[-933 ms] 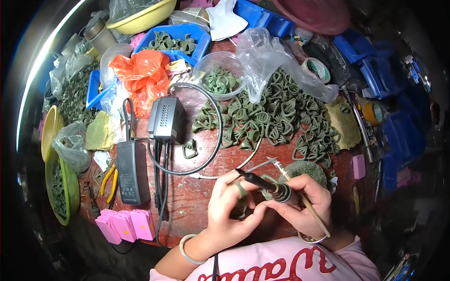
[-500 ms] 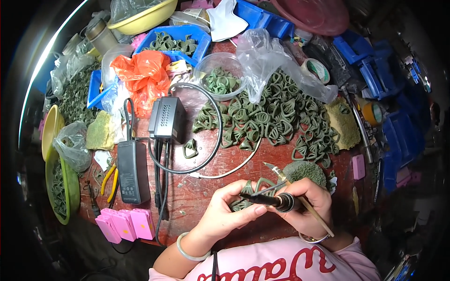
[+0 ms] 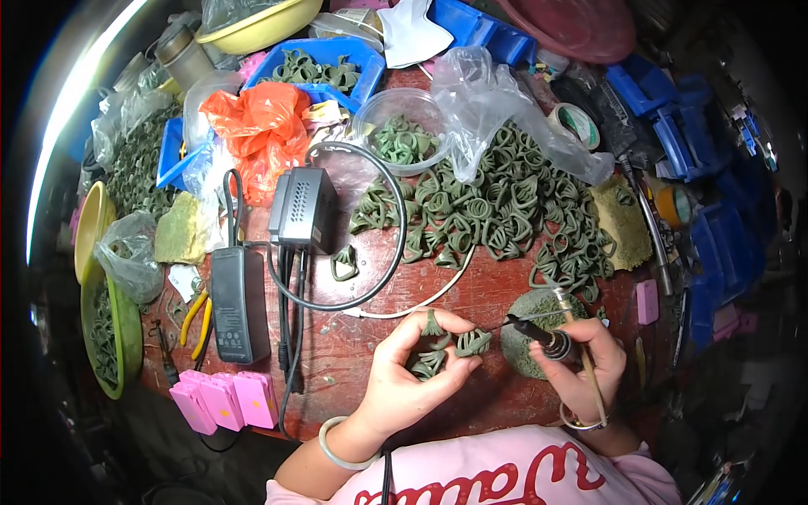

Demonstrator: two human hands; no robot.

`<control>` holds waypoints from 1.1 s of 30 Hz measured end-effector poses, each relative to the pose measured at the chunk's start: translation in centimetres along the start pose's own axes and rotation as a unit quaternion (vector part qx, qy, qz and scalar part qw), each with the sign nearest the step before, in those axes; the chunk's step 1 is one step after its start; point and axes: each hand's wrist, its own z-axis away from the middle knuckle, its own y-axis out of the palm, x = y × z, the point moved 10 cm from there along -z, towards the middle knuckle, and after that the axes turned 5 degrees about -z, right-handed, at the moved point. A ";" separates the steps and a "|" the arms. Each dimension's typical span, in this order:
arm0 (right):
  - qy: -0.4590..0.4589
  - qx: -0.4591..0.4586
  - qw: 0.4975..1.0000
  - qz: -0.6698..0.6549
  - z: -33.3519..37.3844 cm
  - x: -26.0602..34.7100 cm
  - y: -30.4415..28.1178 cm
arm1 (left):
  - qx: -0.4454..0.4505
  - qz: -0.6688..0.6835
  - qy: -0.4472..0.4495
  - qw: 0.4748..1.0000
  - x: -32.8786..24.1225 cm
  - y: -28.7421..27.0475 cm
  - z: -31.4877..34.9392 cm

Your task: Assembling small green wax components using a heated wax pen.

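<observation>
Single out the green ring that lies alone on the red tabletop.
The green ring inside the black cable's loop, below and right of the black box; the others are heaped, in containers or in the left hand.

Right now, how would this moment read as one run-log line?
Left hand: holding green pieces | Right hand: holding black tool, wooden-handled tool | Beyond hands: green pile on red table

Yellow-handled pliers [image 3: 194, 311] lie near pink blocks [image 3: 223, 401] at the near edge of the bench [image 3: 337, 358]. Farther back are a crumpled orange bag [image 3: 257, 126] and a yellow basin [image 3: 257, 32].
</observation>
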 end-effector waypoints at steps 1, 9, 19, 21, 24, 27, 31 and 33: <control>-0.001 -0.008 1.000 0.013 0.2 -0.5 -0.6 | -0.004 0.019 0.000 1.000 0.1 0.0 0.0; -0.054 -0.006 0.997 0.060 1.2 -1.1 -1.8 | -0.029 -0.107 0.081 0.990 -1.4 -0.6 -0.2; -0.085 0.008 0.991 0.103 0.9 -0.2 -1.0 | -0.057 -0.097 0.065 0.992 -0.9 -1.1 -0.2; -0.087 0.006 0.990 0.107 0.9 -0.2 -1.0 | -0.053 -0.106 0.075 0.990 -1.0 -1.1 -0.2; -0.097 0.003 0.989 0.113 0.9 -0.1 -1.0 | -0.055 -0.101 0.063 0.991 -1.1 -1.1 0.0; -0.084 0.000 0.990 0.110 0.7 0.2 -1.0 | -0.042 -0.094 0.052 0.993 -0.3 -1.2 0.0; -0.059 -0.090 0.986 0.131 -1.3 0.2 -2.7 | 0.017 0.249 -0.147 0.957 2.3 0.3 0.4; -0.036 -0.082 0.993 0.076 -4.1 -0.7 -2.6 | 0.039 0.264 -0.117 0.957 1.7 0.6 0.2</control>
